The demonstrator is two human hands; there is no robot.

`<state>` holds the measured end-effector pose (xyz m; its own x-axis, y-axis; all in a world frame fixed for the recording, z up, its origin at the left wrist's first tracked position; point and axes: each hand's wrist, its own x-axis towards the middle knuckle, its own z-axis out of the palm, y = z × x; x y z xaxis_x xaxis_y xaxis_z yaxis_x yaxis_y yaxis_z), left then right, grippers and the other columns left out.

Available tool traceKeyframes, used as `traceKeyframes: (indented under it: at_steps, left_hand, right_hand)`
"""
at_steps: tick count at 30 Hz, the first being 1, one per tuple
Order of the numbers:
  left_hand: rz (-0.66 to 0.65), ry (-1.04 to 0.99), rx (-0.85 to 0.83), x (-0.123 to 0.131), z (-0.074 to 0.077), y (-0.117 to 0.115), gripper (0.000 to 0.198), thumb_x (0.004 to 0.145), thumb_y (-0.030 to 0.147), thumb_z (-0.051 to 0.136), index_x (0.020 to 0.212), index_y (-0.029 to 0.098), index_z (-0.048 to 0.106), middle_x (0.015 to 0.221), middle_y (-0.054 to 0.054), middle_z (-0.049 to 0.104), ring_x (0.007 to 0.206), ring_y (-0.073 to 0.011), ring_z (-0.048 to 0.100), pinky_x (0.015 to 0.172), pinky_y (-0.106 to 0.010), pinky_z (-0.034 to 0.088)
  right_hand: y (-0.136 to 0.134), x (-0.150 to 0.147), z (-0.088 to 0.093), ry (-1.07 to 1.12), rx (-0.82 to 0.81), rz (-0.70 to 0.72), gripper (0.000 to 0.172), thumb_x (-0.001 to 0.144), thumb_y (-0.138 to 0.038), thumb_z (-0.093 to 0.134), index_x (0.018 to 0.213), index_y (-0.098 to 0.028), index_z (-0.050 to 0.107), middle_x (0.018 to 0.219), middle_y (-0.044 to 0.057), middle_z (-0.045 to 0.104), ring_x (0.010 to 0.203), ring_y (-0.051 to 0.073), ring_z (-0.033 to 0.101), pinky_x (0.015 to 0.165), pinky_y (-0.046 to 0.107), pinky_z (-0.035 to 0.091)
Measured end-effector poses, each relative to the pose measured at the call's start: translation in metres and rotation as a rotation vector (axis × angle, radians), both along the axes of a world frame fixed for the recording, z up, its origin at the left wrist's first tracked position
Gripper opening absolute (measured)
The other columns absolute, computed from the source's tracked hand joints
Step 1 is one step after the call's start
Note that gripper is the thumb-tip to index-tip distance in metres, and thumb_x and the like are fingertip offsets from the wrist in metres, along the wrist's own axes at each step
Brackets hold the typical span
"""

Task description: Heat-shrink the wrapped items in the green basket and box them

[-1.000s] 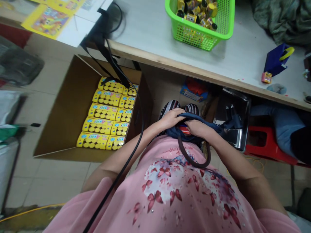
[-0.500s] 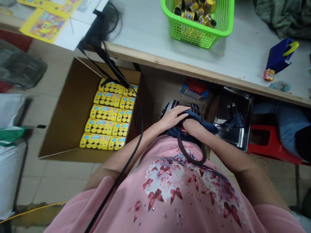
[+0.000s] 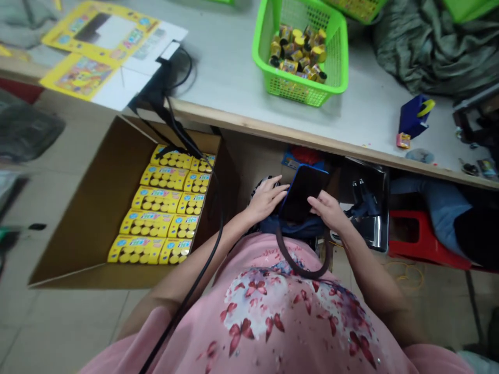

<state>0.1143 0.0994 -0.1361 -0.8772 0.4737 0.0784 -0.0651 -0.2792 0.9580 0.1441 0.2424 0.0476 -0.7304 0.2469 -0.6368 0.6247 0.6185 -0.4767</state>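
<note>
A black smartphone in a blue case (image 3: 303, 193) stands tilted up above my lap, its screen dark. My right hand (image 3: 326, 210) grips its lower right edge, and my left hand (image 3: 267, 200) presses against its left edge with the fingers spread. Below the phone lies a dark blue cloth bag (image 3: 296, 226) with a brown looped strap (image 3: 301, 263) hanging down against my pink butterfly-print shirt (image 3: 265, 306). The bag's opening is hidden behind the phone and my hands.
To my left, an open cardboard box (image 3: 93, 218) holds rows of yellow packs. A black cable (image 3: 202, 249) runs down past my left arm. A green basket (image 3: 300, 57) of small bottles stands on the table above. A metal tray and red stool lie right.
A phone in a blue case now stands between my hands, which were on the bag before. My hands have moved apart, and the view has shifted to show more of the table.
</note>
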Motion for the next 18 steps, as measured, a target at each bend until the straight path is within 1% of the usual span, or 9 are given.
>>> traceKeyframes:
  at_steps: [2,4,5,7,9,12,15,16,18]
  left_hand:
    - [0.065,-0.197,0.227,-0.001,0.019,-0.009,0.057,0.098,0.057,0.047,0.130,0.015,0.069,0.144,-0.012,0.054,0.138,-0.0262,0.047,0.121,-0.042,0.029]
    - [-0.025,-0.511,0.526,-0.003,0.038,-0.016,0.063,0.096,0.062,0.051,0.132,0.013,0.067,0.133,-0.013,0.063,0.128,-0.0260,0.057,0.116,-0.040,0.038]
    - [-0.096,-0.694,0.626,-0.005,0.047,-0.019,0.062,0.096,0.060,0.054,0.131,0.011,0.067,0.126,-0.014,0.066,0.121,-0.0263,0.062,0.112,-0.040,0.043]
    - [-0.254,-1.042,0.692,-0.008,0.060,-0.023,0.052,0.100,0.048,0.054,0.128,0.007,0.068,0.112,-0.016,0.070,0.104,-0.0254,0.069,0.105,-0.040,0.049]
    - [-0.398,-1.278,0.713,-0.010,0.066,-0.027,0.051,0.106,0.042,0.041,0.125,0.002,0.067,0.100,-0.018,0.072,0.088,-0.0243,0.072,0.098,-0.042,0.054]
    - [-0.569,-1.392,0.891,-0.008,0.063,-0.031,0.069,0.108,0.053,0.023,0.123,0.002,0.068,0.091,-0.019,0.071,0.081,-0.0267,0.073,0.089,-0.049,0.056]
    - [-0.692,-1.350,1.074,-0.001,0.057,-0.035,0.086,0.104,0.063,0.009,0.115,0.005,0.072,0.091,-0.020,0.071,0.083,-0.0301,0.073,0.080,-0.051,0.058]
    - [-0.743,-1.314,1.102,0.001,0.055,-0.036,0.093,0.103,0.065,0.004,0.111,0.003,0.073,0.092,-0.023,0.070,0.084,-0.0315,0.072,0.077,-0.050,0.059]
    - [-0.845,-1.253,1.137,0.004,0.055,-0.037,0.105,0.099,0.068,-0.004,0.103,-0.003,0.074,0.094,-0.028,0.068,0.085,-0.0337,0.072,0.074,-0.047,0.059]
  right_hand:
    - [-0.009,-0.006,-0.010,0.012,-0.203,-0.224,0.102,0.055,-0.078,0.073,0.130,-0.014,0.045,0.115,0.007,0.060,0.082,0.001,0.056,0.073,0.013,0.049]
    - [-0.022,-0.012,-0.016,-0.001,-0.298,-0.287,0.100,0.051,-0.073,0.078,0.124,-0.014,0.046,0.103,0.004,0.061,0.073,-0.002,0.051,0.070,0.012,0.048]
    - [-0.028,-0.014,-0.018,-0.008,-0.316,-0.277,0.097,0.051,-0.073,0.078,0.120,-0.013,0.047,0.094,0.002,0.060,0.069,-0.003,0.048,0.068,0.011,0.047]
    - [-0.038,-0.015,-0.019,-0.022,-0.293,-0.209,0.092,0.052,-0.077,0.075,0.110,-0.011,0.048,0.075,-0.003,0.050,0.060,-0.005,0.039,0.060,0.009,0.040]
    - [-0.044,-0.015,-0.016,-0.002,-0.190,-0.105,0.087,0.058,-0.083,0.066,0.100,-0.009,0.049,0.067,-0.004,0.041,0.057,-0.004,0.035,0.055,0.010,0.032]
    - [-0.049,-0.015,-0.005,0.115,0.057,0.109,0.075,0.075,-0.079,0.055,0.098,-0.008,0.059,0.079,0.002,0.052,0.070,-0.001,0.045,0.066,0.013,0.037]
    - [-0.042,-0.020,0.006,0.344,0.322,0.253,0.063,0.077,-0.071,0.060,0.099,-0.012,0.070,0.104,0.007,0.059,0.098,0.004,0.051,0.095,0.019,0.042]
    - [-0.038,-0.022,0.009,0.399,0.326,0.235,0.063,0.077,-0.070,0.062,0.101,-0.014,0.071,0.113,0.007,0.059,0.108,0.006,0.052,0.103,0.020,0.041]
    - [-0.027,-0.026,0.008,0.395,0.094,0.074,0.070,0.075,-0.072,0.062,0.118,-0.016,0.066,0.132,0.007,0.053,0.124,0.007,0.050,0.111,0.021,0.042]
